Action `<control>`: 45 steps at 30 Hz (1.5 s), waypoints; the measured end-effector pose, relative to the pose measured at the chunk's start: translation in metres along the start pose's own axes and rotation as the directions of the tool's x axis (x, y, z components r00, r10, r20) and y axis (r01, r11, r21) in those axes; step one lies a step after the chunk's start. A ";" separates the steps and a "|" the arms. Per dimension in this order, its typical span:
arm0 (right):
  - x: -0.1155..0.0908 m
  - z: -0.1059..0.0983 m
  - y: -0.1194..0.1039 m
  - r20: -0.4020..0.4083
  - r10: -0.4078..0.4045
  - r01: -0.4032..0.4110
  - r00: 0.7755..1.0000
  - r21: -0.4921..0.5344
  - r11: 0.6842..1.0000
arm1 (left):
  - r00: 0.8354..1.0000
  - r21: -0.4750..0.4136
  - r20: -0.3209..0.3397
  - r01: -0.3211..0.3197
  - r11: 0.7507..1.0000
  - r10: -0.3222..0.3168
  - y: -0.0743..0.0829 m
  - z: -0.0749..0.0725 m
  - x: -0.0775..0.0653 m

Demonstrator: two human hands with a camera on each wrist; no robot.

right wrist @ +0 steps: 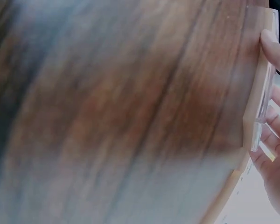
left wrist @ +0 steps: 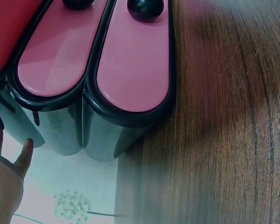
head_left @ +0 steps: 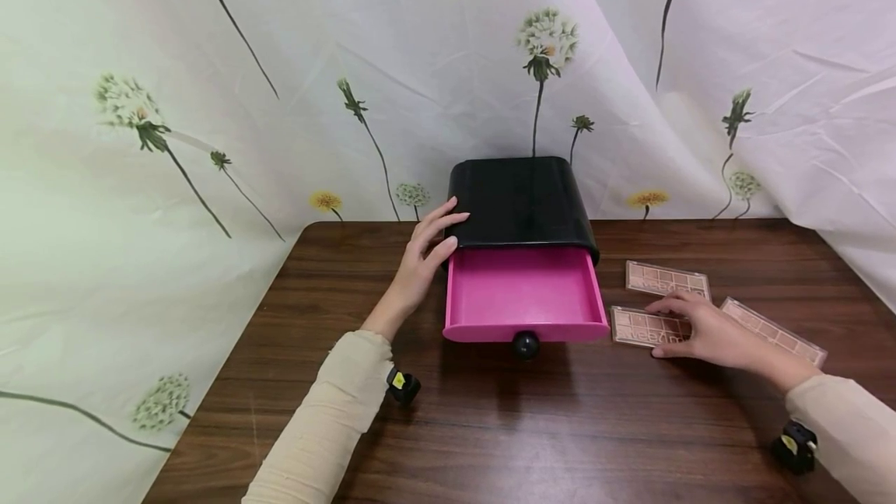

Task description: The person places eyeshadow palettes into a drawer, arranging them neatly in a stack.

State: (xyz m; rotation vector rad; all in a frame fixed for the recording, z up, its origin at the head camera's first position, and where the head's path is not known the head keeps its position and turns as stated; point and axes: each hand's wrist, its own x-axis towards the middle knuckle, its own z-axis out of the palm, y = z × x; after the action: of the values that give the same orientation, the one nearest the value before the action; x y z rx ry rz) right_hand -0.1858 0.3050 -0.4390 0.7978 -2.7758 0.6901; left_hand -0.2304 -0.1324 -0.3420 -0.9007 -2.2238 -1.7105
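Observation:
A black drawer unit (head_left: 521, 201) stands at the back of the table, its pink top drawer (head_left: 525, 286) pulled out with nothing in it. My left hand (head_left: 423, 255) rests on the unit's left side and top edge, fingers extended. Two lower pink drawers (left wrist: 133, 65) with black knobs are closed in the left wrist view. Right of the drawer, my right hand (head_left: 707, 331) grips a clear-lidded eyeshadow palette (head_left: 633, 327) by its long edges, thumb on the near side and fingers on the far side. The palette's right end is hidden by the hand.
Another eyeshadow palette (head_left: 658, 277) lies behind the gripped one. A third palette (head_left: 784, 335) lies at an angle to the right, partly behind the right hand and wrist. Dandelion-print cloth (head_left: 448, 84) hangs behind the brown wooden table (head_left: 560, 442).

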 end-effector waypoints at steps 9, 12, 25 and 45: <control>0.002 -0.012 -0.002 0.036 0.043 -0.044 0.998 0.024 0.999 | 1.000 0.003 -0.004 0.002 1.000 -0.002 -0.001 -0.001 0.000; 0.002 -0.019 -0.004 0.031 0.052 -0.053 0.998 0.031 0.998 | 1.000 0.002 -0.003 0.000 1.000 0.000 -0.001 0.000 0.000; -0.001 -0.053 -0.028 -0.080 0.002 -0.003 0.997 -0.013 1.000 | 1.000 0.004 -0.006 -0.016 1.000 0.016 -0.002 0.000 0.001; 0.003 -0.083 -0.075 -0.205 -0.092 0.094 0.974 0.001 0.996 | 0.999 0.034 -0.031 -0.023 0.999 0.024 -0.001 0.003 0.000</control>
State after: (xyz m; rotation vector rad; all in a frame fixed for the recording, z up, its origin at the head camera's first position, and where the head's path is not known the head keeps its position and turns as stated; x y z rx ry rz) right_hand -0.1452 0.2867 -0.3364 0.8033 -2.5361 0.7258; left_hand -0.2303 -0.1297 -0.3440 -0.8827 -2.2061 -1.6601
